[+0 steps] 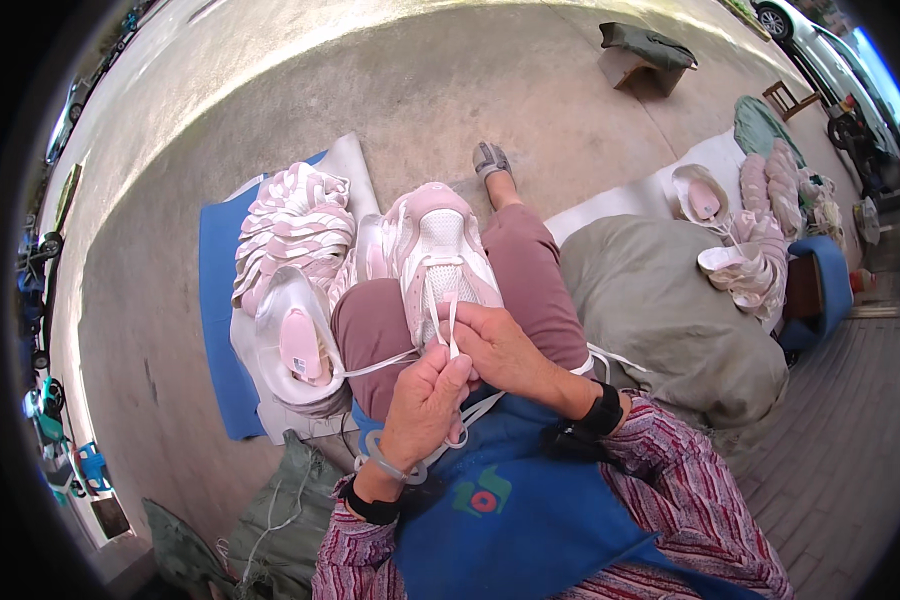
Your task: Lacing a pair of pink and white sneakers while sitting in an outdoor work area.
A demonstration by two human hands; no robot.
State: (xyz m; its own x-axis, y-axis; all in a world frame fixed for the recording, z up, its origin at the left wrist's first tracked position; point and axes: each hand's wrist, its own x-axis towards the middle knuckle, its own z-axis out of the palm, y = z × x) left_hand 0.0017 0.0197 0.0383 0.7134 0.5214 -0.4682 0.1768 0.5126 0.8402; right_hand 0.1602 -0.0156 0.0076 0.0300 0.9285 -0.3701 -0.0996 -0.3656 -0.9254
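Note:
A pink and white sneaker upper (444, 235) lies across my lap, its toe pointing away from me. Close together over its near end, both of my hands pinch a white shoelace (453, 325). The fingers of my left hand (425, 405) are closed on the lace from below. From the right, my right hand (513, 358) grips it with thumb and forefinger, the fingertips almost touching those of the left. Loose lengths of lace trail to both sides over my blue apron (510, 490). The exact crossing of the lace is partly hidden by my fingers.
Left of my knee, stacked pink and white uppers (295, 225) lie on a blue and white sheet (220, 300). A grey-green cloth sack (670, 320) bulges at my right, with more uppers (755, 265) beyond it. Farther off stands a cloth-covered stool (648, 50).

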